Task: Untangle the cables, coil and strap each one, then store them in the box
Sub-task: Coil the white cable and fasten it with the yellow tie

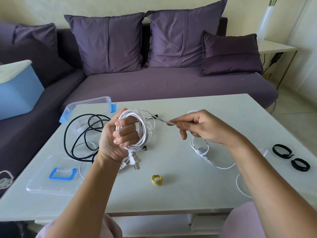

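Note:
My left hand (118,136) grips a coil of white power cable (141,127) held upright above the table, its two-pin plug (134,161) hanging below my palm. My right hand (197,127) pinches the free run of that white cable (169,122), stretched out to the right of the coil. A tangled black cable (80,133) lies on the table to the left. Another white cable (203,152) lies under my right wrist. A yellow strap roll (157,180) sits near the front. Two black straps (281,151) (300,164) lie at the right edge. The clear box (85,105) stands at the back left.
The clear lid with a blue handle (63,174) lies at the table's front left. A purple sofa (163,83) with cushions runs behind the white table (205,194). A light blue bin (18,90) rests on the sofa's left part. A white side table (274,47) stands far right.

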`<state>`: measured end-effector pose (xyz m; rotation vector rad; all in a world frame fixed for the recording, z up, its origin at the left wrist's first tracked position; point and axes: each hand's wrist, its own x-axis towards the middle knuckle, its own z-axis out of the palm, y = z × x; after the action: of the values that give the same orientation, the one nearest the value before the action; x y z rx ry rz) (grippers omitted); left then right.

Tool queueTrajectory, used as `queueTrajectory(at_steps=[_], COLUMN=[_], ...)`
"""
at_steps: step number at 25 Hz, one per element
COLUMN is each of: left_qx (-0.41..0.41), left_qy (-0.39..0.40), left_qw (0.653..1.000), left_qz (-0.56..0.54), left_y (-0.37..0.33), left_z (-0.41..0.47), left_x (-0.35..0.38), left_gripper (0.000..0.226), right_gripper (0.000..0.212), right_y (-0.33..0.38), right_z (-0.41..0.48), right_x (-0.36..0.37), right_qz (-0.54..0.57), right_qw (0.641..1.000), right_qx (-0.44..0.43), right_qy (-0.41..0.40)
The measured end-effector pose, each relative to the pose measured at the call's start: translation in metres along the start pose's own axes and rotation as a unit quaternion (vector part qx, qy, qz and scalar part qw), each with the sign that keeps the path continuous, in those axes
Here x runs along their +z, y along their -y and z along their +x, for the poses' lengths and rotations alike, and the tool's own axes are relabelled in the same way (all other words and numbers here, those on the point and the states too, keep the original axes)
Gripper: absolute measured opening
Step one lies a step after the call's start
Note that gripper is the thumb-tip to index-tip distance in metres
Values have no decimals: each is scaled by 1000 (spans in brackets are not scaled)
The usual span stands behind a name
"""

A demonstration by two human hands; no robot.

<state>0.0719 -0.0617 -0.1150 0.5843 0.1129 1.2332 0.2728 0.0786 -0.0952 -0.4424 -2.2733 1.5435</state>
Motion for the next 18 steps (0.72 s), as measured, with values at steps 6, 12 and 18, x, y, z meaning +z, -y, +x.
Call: queueTrajectory(at_steps=[6, 12, 18], left_qx=[129, 279, 172], left_qy=[-111, -273, -477], left_qw=[984, 914, 603], left_qz=[-56, 108, 615], left_y=[-8, -6, 1], left_z=[0, 9, 15], left_x=[-14, -5, -25], left_gripper=[46, 32, 35], right_gripper=[22, 23, 15], right_y=[-9, -18, -9], right_z=[4, 5, 1], right_x=[13, 42, 48], right_qz=[-103, -196, -176], right_qw=[995, 979, 980], right_qx=[15, 38, 57], right_qy=[-8, 42, 69])
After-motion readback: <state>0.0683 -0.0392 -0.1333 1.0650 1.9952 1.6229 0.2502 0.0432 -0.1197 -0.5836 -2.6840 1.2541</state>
